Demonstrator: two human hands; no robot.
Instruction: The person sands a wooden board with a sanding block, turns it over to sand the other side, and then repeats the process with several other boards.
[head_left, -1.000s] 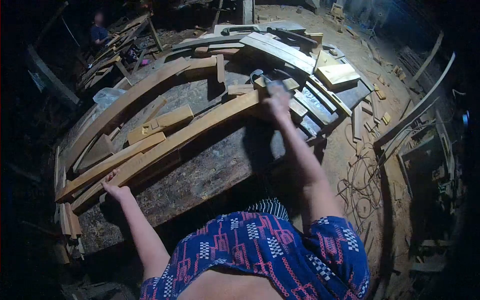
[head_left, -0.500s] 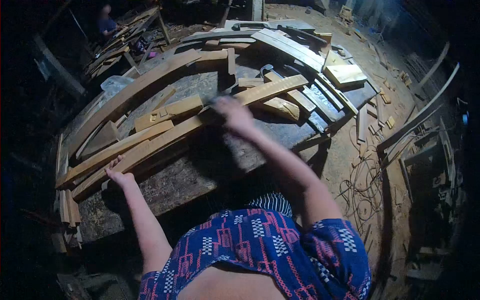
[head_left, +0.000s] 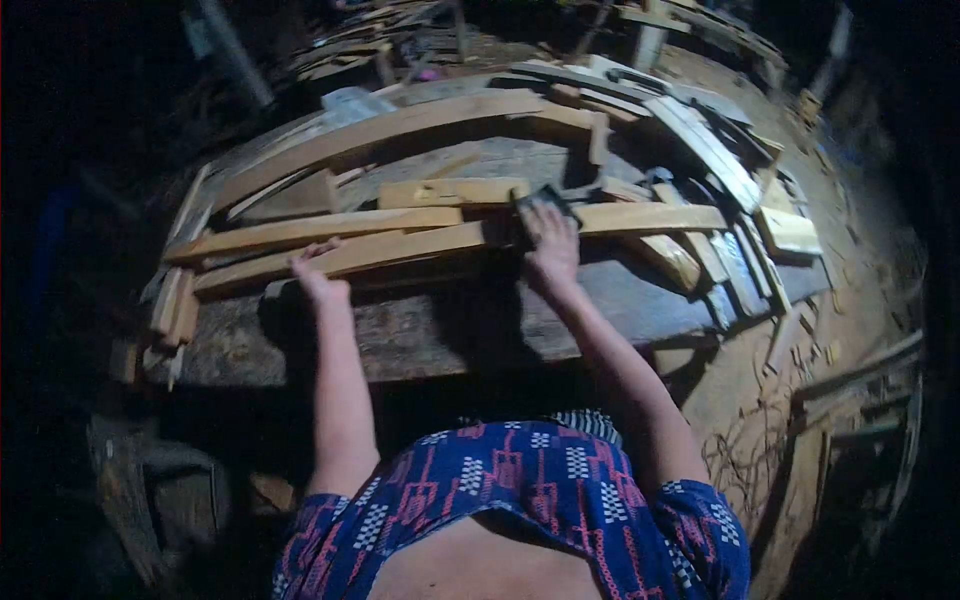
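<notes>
A long wooden strip (head_left: 410, 248) lies lengthwise along the near side of the workbench. My left hand (head_left: 322, 280) holds it left of the middle, fingers over its upper edge. My right hand (head_left: 550, 240) presses a dark, flat sheet that looks like sandpaper (head_left: 527, 207) onto the strip's top, right of the middle. The hand covers much of the sheet. A second wooden strip (head_left: 330, 230) lies just behind the first, and a short block with a slot in it (head_left: 452, 190) rests beyond that.
The dark workbench (head_left: 400, 340) carries a large curved board (head_left: 380, 130) at the back. Several planks and blocks (head_left: 705, 150) are piled at its right end, with a clear plastic bag (head_left: 355, 103) at the back left. Offcuts and tangled cords (head_left: 745, 440) lie on the floor at right.
My view has turned, so the bench appears more level. My right hand with the sandpaper has shifted along the strip; my left hand stays near the same place on it.
</notes>
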